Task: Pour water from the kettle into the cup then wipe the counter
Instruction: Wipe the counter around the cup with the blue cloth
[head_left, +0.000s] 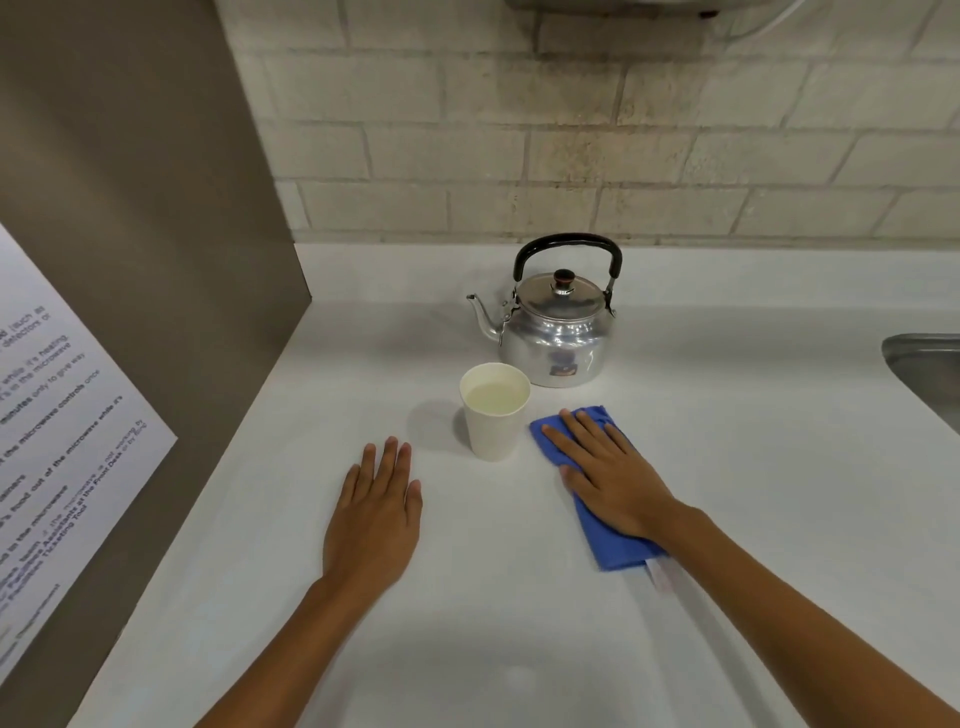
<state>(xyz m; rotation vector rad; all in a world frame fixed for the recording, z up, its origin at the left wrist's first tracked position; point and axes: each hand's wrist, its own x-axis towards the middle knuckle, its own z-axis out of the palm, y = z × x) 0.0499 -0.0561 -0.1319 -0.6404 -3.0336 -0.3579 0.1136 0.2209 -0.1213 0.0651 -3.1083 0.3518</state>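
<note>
1. Both forearms reach in from the bottom edge over the white counter (519, 597); only the head view is given.
2. Left hand (375, 512) lies flat on the bare counter, palm down, fingers straight and close together, gripping nothing.
3. Right hand (605, 470) presses flat on a folded blue cloth (618, 548), fingers spread and extended, pinning it with the palm, not closed around it.
4. Between the hands but farther back stands the white paper cup (494, 410), upright and holding liquid well up its wall. The cloth's far corner is just beside its base; I cannot tell whether they touch.
5. Behind the cup, just to its right, sits the metal kettle (556, 332), upright, lid on, handle raised, spout pointing left. Pouring looks done; wiping seems the step in hand.
6. Main risk: a leftward sweep of the cloth could knock the light, full cup and spill it.
7. A forward sweep could bump the kettle.
8. At the right edge, the sink (930, 364) is well apart.
</note>
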